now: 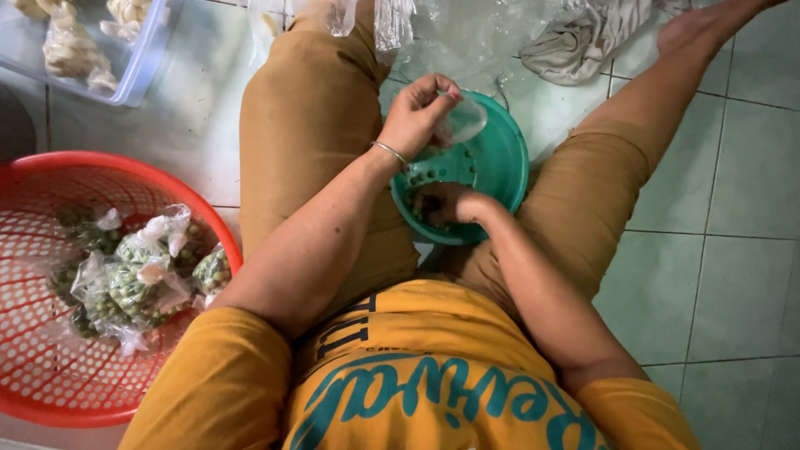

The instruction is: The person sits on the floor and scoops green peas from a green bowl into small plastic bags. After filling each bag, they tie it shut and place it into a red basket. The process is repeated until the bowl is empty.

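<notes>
I judge I'm mid-bagging: left hand [417, 108] pinches a clear bag [460, 122] open, right hand [446, 204] closes on green beans [425, 175] below; next, drop them in.

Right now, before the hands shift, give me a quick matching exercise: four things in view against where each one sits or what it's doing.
Things:
1. left hand
2. right hand
3. red basket
4. clear plastic tub

Places or states:
A. holds tied bags of small green balls
B. pinches a small clear plastic bag above the bowl
C. top left corner, with pale bagged food inside
D. down inside the green bowl, among small green balls

Pairs: 1-B, 2-D, 3-A, 4-C
</notes>
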